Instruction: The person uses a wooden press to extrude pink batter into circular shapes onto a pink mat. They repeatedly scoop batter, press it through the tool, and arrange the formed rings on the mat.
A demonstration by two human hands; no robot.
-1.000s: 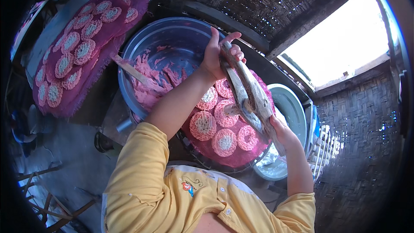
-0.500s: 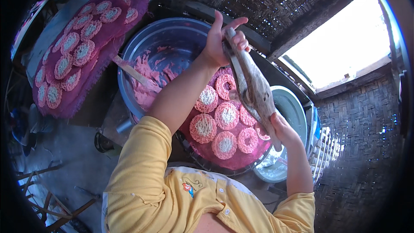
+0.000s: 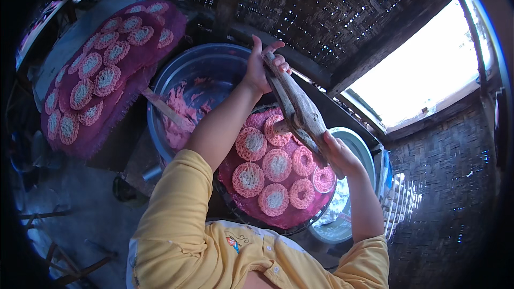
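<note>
Both my hands hold a long, weathered wooden press slantwise over a round tray. A short round peg juts from its side above a pink dough ring. My left hand grips the far end, its thumb and index finger stretched out and the other fingers curled round the wood. Closed on the near end is my right hand. Below lies magenta cloth bearing several lacy dough rounds, some with white centres, others open rings. At the right, one pink ring sits within a thin pale hoop.
A blue basin with pink dough and a flat wooden stick stands at left. Beyond it, more rounds lie on purple cloth. A pale green basin with white contents is at right, below a bright window opening.
The view has shifted. The wooden press and both hands have moved slightly left and away over the tray, showing more of the hooped pink ring at the right.
</note>
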